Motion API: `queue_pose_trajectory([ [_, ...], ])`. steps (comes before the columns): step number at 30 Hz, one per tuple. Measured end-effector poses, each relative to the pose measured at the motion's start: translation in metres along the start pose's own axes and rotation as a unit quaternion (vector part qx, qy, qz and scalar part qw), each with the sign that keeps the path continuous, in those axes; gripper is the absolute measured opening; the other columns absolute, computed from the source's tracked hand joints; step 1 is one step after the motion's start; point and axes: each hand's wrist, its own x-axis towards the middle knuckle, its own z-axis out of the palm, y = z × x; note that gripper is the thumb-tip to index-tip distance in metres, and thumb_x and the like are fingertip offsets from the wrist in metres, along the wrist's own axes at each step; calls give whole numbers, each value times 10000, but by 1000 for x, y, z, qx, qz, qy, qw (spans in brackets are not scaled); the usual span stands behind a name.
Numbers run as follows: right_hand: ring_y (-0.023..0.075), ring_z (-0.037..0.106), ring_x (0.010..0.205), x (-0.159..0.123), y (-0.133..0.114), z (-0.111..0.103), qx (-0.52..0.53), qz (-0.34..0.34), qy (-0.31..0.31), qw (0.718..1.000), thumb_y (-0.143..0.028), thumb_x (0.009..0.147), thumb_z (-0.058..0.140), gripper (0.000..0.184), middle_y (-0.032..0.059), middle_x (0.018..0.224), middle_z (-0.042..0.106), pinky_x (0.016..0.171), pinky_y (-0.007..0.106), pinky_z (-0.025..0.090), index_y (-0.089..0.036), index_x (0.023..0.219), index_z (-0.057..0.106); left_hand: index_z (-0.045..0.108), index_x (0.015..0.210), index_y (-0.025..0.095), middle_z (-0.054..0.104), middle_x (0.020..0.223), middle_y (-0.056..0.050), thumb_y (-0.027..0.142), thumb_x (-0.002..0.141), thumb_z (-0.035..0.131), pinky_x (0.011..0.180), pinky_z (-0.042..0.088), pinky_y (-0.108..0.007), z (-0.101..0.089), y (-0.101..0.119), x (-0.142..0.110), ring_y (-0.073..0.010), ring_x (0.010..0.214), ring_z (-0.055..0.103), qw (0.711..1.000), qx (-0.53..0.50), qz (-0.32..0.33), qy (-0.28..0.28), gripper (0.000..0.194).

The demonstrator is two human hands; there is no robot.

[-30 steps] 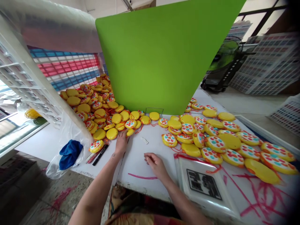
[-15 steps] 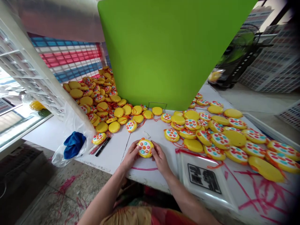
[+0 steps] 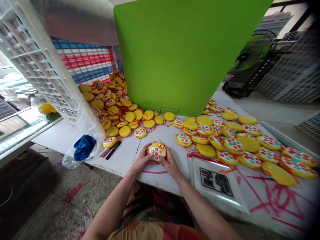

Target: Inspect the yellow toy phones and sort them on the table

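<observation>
Between my two hands is a yellow toy with a white face and red, orange and teal buttons, held just above the white table near its front edge. My left hand grips its left side, thumb on the button face. On the right side my right hand holds it too, its thumb at the lower edge. Fingers under the toy are hidden. Left of my hands lie a black marker, another pen beside it and a single similar toy.
A pile of such toys lies at back left, and more spread on the right. A green board stands behind. A clear zip pouch lies right, a blue cloth left, beside a white crate.
The toy has tilted and turned in my hands, and my thumbs have shifted onto its lower button face. The camera view has swung slightly left.
</observation>
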Motion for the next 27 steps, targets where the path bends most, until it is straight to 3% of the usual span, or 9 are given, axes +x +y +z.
queue_pose_trajectory([
  [2,250,447,1225,1,4,-2,1,-18,-11,1000,-416,793,592,706,85,1404,414,993,399,415,-216,1405,303,309,1370,256,455,1313,-147,403,776,629,772,545,-460,0,0,-1,-299,1053,577,1000,13,-1,-9,691],
  [5,229,387,1285,1,7,-6,10,-30,-40,999,-401,797,597,689,72,1435,381,1055,391,345,-218,1400,319,321,1383,228,447,1339,-145,359,704,713,896,491,-446,0,0,-1,-295,1119,539,997,68,31,-9,795],
  [10,238,476,1200,-4,1,-7,-2,3,-44,999,-467,820,542,642,55,1403,434,963,392,438,-245,1392,351,364,1356,190,483,1324,-133,290,641,763,992,415,-422,-2,-2,1,-273,1168,501,990,125,68,-12,825],
  [13,239,447,1230,-4,0,-7,-18,-14,-34,999,-487,845,498,580,56,1402,441,995,401,406,-238,1361,408,373,1348,194,491,1317,-126,304,642,761,971,430,-406,-3,-5,0,-267,1148,514,989,127,75,-7,813],
  [19,205,403,1280,-2,9,-7,-17,-34,-39,998,-444,848,517,503,44,1393,455,1082,382,301,-244,1308,472,497,1220,160,568,1220,-121,459,793,585,961,416,-395,-5,-12,1,-240,1091,547,995,83,55,30,528],
  [27,213,536,1102,-2,9,-4,-85,-61,-37,994,-395,873,477,402,68,1214,578,973,374,414,-216,1233,499,535,1074,161,626,1017,-67,421,757,634,853,453,-326,-3,-18,7,-194,924,586,993,69,59,80,422],
])
